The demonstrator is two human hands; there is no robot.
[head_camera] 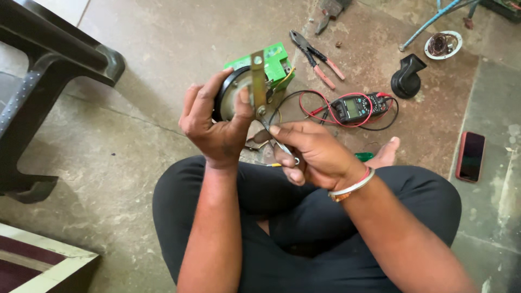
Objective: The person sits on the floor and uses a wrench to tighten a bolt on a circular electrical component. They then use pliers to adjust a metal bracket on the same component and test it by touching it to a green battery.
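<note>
My left hand (214, 123) grips a round black and silver horn (230, 95) with a brass-coloured metal bracket (258, 81) across its face, thumb pressed beside the bracket. My right hand (309, 152) holds a small metal tool (279, 145) whose tip meets the nut at the bracket's lower end. A bangle sits on my right wrist. Both hands are raised above my crossed legs in black trousers.
On the concrete floor lie a green battery (277, 61), red-handled pliers (315, 54), a multimeter (355, 107) with red and black leads, a black snail-shaped horn (407, 78), a round metal part (443, 44), a phone (470, 156), and a dark plastic chair (38, 81) at left.
</note>
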